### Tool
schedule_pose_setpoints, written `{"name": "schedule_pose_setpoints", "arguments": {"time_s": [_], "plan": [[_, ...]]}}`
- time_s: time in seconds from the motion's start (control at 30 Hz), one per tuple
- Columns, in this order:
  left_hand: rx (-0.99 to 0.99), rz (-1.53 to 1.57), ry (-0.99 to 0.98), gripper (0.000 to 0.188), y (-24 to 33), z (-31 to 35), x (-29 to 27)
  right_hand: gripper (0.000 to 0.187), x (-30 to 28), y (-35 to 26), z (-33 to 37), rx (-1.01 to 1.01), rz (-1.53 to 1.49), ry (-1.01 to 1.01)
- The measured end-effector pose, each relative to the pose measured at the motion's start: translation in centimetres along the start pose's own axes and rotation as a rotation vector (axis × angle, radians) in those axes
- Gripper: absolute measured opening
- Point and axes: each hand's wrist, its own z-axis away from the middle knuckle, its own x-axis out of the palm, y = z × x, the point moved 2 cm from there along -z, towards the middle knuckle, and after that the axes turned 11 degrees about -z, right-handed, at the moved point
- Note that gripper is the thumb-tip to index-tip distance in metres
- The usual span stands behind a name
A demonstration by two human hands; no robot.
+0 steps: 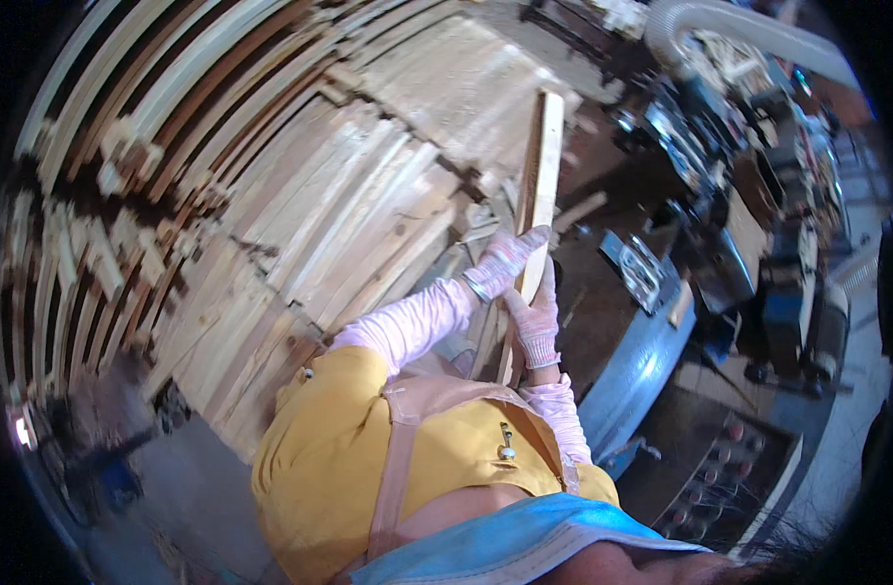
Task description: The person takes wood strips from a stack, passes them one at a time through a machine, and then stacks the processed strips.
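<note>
A long, narrow wooden strip (547, 166) is held up in front of me, its far end raised toward the top of the view. My left hand (508, 261), in a pale knitted glove, grips it from the left side around its middle. Lower on the same strip, my right hand (536, 320) is closed around it, gloved alike. Part of the right hand's fingers lies hidden behind the wood. Both forearms wear pink sleeves.
Stacked wooden boards (368, 210) fill the left and centre. More long strips (188, 83) are piled at the upper left. On the right stands a woodworking machine (729, 234) with a curved blue metal edge (627, 375), a button panel (724, 478) and a ribbed hose (758, 27).
</note>
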Motion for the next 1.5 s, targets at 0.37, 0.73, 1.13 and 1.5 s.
{"name": "schedule_pose_setpoints", "arguments": {"time_s": [0.37,0.73,1.13,1.5], "plan": [[-0.125,0.244,-0.186,0.033,-9.5,-2.4,7.4,0.057,-24.9,8.4,16.9,0.027,1.211,0.764],[0.020,0.201,0.047,0.047,-9.2,-2.0,5.5,0.023,-29.5,6.5,-6.9,-0.394,0.953,0.902],[0.263,-0.780,0.377,0.082,-5.6,-1.6,-8.7,0.036,-21.1,2.4,10.5,0.315,0.127,0.628],[-0.101,-1.386,0.562,0.043,-24.6,1.7,-29.7,0.040,-27.4,11.7,13.7,-0.236,1.311,0.672]]}}
